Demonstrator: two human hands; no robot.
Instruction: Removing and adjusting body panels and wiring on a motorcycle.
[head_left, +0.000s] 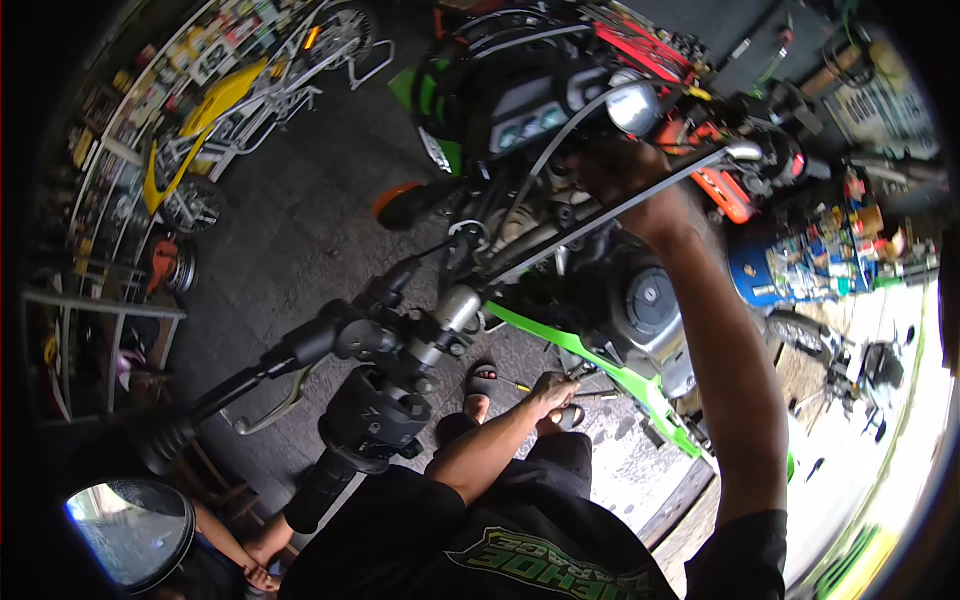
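The motorcycle's handlebar (610, 212) crosses in front of me, with a black switch housing (375, 415) and grip at its left end. My right hand (625, 180) reaches past the bar, close under the instrument panel (530, 128) and the round chrome part (632, 108). Its fingers are dark and smeared, so what they touch cannot be made out. Lower down, beside the green body panel (600, 365), my left hand (551, 394) is closed. Thin tool-like pieces show on both sides of it, one with a yellow part (522, 388); which it holds is unclear.
A round mirror (130, 535) sticks out at lower left, near another person's clasped hands (262, 572). A yellow motorcycle (215, 105) stands by stocked shelves (105, 150) at far left. To the right are a blue drum (750, 275) and another motorcycle (870, 370).
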